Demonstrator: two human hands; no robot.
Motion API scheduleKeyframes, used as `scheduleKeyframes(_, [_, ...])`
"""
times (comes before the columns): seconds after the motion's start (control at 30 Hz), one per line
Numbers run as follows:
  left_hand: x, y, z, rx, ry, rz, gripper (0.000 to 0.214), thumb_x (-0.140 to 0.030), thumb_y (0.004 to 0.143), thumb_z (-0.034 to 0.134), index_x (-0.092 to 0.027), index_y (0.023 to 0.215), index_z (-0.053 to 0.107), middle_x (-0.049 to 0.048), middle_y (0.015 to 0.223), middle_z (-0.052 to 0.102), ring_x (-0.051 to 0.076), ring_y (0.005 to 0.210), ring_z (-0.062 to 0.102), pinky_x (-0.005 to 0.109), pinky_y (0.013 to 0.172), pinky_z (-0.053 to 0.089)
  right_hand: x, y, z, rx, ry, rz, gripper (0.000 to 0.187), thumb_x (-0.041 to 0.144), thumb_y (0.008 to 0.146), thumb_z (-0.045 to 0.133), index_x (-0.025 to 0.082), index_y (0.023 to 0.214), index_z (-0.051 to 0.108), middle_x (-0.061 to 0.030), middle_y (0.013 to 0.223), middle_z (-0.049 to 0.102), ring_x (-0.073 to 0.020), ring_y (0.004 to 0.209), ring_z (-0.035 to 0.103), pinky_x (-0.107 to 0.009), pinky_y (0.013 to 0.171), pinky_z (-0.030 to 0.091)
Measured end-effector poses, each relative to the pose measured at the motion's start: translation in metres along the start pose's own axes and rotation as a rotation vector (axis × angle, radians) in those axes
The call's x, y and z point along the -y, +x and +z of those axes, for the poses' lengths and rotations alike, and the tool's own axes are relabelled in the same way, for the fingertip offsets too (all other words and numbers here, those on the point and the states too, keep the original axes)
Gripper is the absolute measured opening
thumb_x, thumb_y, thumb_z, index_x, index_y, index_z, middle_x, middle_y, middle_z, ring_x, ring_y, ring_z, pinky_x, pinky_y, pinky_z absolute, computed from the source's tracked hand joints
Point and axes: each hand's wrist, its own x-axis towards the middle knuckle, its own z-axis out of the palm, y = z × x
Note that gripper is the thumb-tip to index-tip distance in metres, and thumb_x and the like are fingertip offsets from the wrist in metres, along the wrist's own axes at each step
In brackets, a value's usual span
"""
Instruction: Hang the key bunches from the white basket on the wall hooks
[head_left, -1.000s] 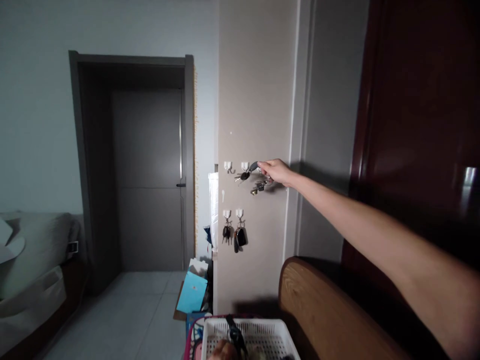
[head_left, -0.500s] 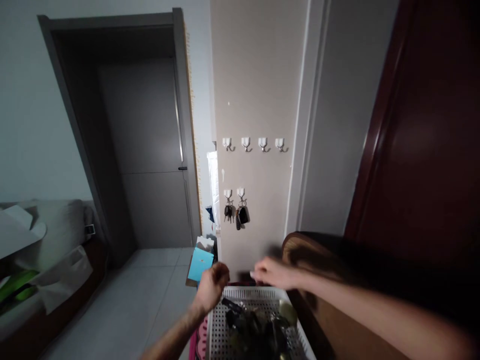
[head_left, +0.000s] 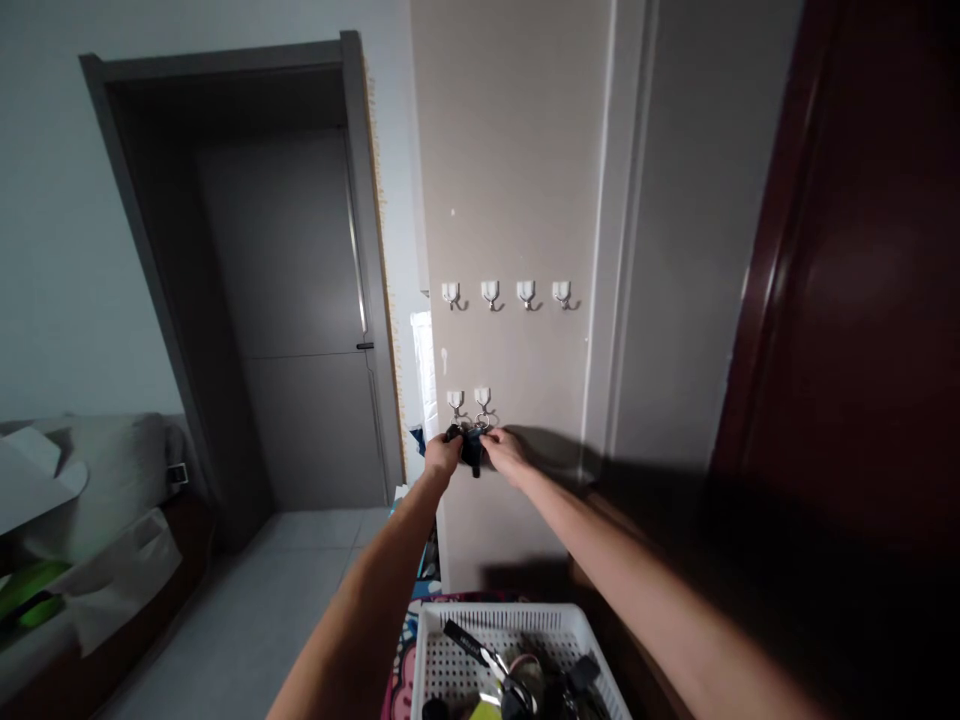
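Observation:
Two bunches of keys hang from the lower left hook (head_left: 455, 399) and the lower right hook (head_left: 482, 397) on the beige wall panel. My left hand (head_left: 441, 455) pinches the left bunch of keys (head_left: 452, 433), mostly covered by the fingers. On the other side, my right hand (head_left: 506, 452) grips the right bunch of keys (head_left: 472, 452), which has a dark fob and a metal ring. That ring is still at its hook. Below, a white plastic basket (head_left: 433, 650) contains a black strip-like item (head_left: 465, 640) and other dark small things.
A row of several white hooks (head_left: 490, 291) runs higher on the panel. The grey door (head_left: 300, 300) is to the left, a dark red door (head_left: 840, 300) to the right. A sofa (head_left: 120, 470) with a green object (head_left: 34, 595) stands at far left.
Both my hands have risen from above the basket to the keys on the lower hooks and closed on them. The view has shifted slightly, showing the basket lower.

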Motion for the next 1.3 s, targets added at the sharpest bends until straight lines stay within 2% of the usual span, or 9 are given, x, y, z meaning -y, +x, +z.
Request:
scheduleKeyframes(0.17, [-0.011,-0.007,-0.006,0.016,-0.086,0.006,0.010,-0.019,0.064,0.043,-0.012,0.062,0.049,0.0013,0.053,0.049,0.008,0.048,0.046,0.019,0.044,0.032,0.008,-0.003,-0.002,0.013,0.231,0.032,0.026,0.036,0.061,0.043,0.016,0.075,0.049,-0.0024,0.072,0.056,-0.0111,0.064,0.051,-0.019,0.051,0.037])
scheduleKeyframes(0.37, [-0.056,-0.008,-0.011,0.052,-0.250,0.077,0.012,-0.019,0.067,0.041,-0.013,0.074,0.048,0.0011,0.062,0.052,0.006,0.050,0.048,0.018,0.047,0.035,0.050,-0.002,-0.019,-0.135,0.298,-0.058,0.021,0.034,0.063,0.039,0.015,0.064,0.048,-0.0014,0.062,0.052,-0.0099,0.056,0.046,-0.019,0.046,0.035])
scheduleKeyframes(0.53, [-0.075,-0.023,-0.028,0.072,-0.359,0.129,0.009,-0.018,0.064,0.043,-0.013,0.071,0.047,0.0000,0.059,0.051,0.006,0.047,0.048,0.018,0.046,0.035,0.078,-0.009,-0.041,0.013,0.298,-0.223,0.020,0.034,0.062,0.041,0.015,0.064,0.047,0.0012,0.058,0.048,-0.0070,0.050,0.042,-0.018,0.044,0.032])
scheduleKeyframes(0.63, [-0.051,-0.051,-0.037,0.174,-0.307,0.119,0.009,-0.019,0.062,0.045,-0.013,0.069,0.047,0.0000,0.059,0.052,0.007,0.050,0.050,0.017,0.046,0.035,0.062,-0.033,-0.046,0.194,0.181,-0.278,0.021,0.034,0.062,0.042,0.014,0.063,0.048,0.0028,0.053,0.045,-0.0060,0.046,0.038,-0.018,0.041,0.030])
scheduleKeyframes(0.8, [0.019,-0.115,-0.026,0.414,-0.063,0.015,0.009,-0.014,0.059,0.045,-0.011,0.067,0.049,0.0013,0.058,0.054,0.008,0.052,0.051,0.018,0.047,0.036,0.004,-0.093,-0.047,0.512,-0.152,-0.279,0.018,0.029,0.061,0.043,0.013,0.063,0.052,0.0034,0.049,0.045,-0.0058,0.045,0.038,-0.018,0.041,0.028])
scheduleKeyframes(0.93, [0.058,-0.145,-0.016,0.608,0.183,0.117,0.021,-0.014,0.058,0.046,-0.012,0.077,0.052,0.0026,0.069,0.058,0.010,0.062,0.051,0.019,0.056,0.039,-0.029,-0.120,-0.054,0.682,-0.336,-0.201,0.019,0.026,0.061,0.042,0.013,0.065,0.055,0.0015,0.052,0.050,-0.0067,0.046,0.043,-0.017,0.042,0.030])
scheduleKeyframes(1.03, [0.075,-0.149,-0.024,0.504,0.393,0.197,0.028,-0.015,0.060,0.043,-0.013,0.086,0.051,0.0053,0.083,0.057,0.012,0.071,0.051,0.021,0.063,0.039,-0.042,-0.123,-0.062,0.676,-0.374,-0.135,0.023,0.025,0.063,0.039,0.012,0.073,0.056,-0.0015,0.061,0.055,-0.0076,0.049,0.048,-0.017,0.044,0.033])
scheduleKeyframes(1.13, [0.089,-0.151,-0.037,0.334,0.609,0.217,0.027,-0.015,0.062,0.041,-0.014,0.087,0.051,0.0060,0.086,0.056,0.013,0.075,0.051,0.022,0.067,0.038,-0.048,-0.126,-0.062,0.682,-0.482,-0.198,0.023,0.023,0.063,0.040,0.013,0.074,0.057,-0.0021,0.062,0.057,-0.0088,0.052,0.049,-0.017,0.046,0.033])
scheduleKeyframes(1.3, [0.104,-0.163,-0.046,0.440,0.868,0.376,0.025,-0.014,0.062,0.041,-0.018,0.083,0.053,0.0037,0.088,0.056,0.015,0.084,0.048,0.027,0.077,0.032,-0.048,-0.144,-0.049,0.847,-0.633,-0.377,0.022,0.025,0.061,0.042,0.017,0.073,0.059,-0.0011,0.066,0.059,-0.0101,0.058,0.049,-0.017,0.049,0.032])
